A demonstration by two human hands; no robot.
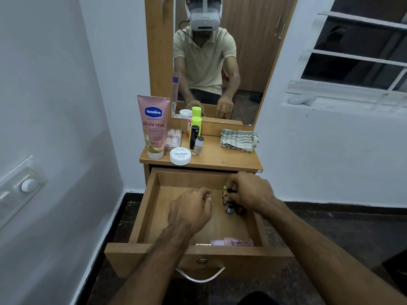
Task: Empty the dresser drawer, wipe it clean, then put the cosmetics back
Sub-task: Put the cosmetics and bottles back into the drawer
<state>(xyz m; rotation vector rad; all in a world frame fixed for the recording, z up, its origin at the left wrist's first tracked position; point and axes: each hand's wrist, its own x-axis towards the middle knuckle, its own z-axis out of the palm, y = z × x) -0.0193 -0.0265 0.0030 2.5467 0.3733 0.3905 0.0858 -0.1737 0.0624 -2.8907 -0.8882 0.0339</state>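
Note:
The wooden drawer (143, 208) is pulled out below the dresser top (220, 159). Inside at the right, my right hand (248, 192) grips small nail polish bottles (225, 191) near the drawer's right wall; another small dark bottle (229, 208) stands just below it. My left hand (190, 211) hovers over the drawer's middle with fingers curled, and nothing shows in it. A pink bottle (237, 242) lies at the drawer's front wall. On the top stand a pink Vaseline tube (154, 126), a white nail polish remover jar (180, 155), a nail polish bottle (198, 146) and a green-capped bottle (195, 125).
A folded striped cloth (239, 140) lies on the right of the dresser top. A mirror (220, 58) rises behind it. A clear box of small items (174, 138) stands beside the tube. White walls flank the dresser; a window (356, 53) is at the right.

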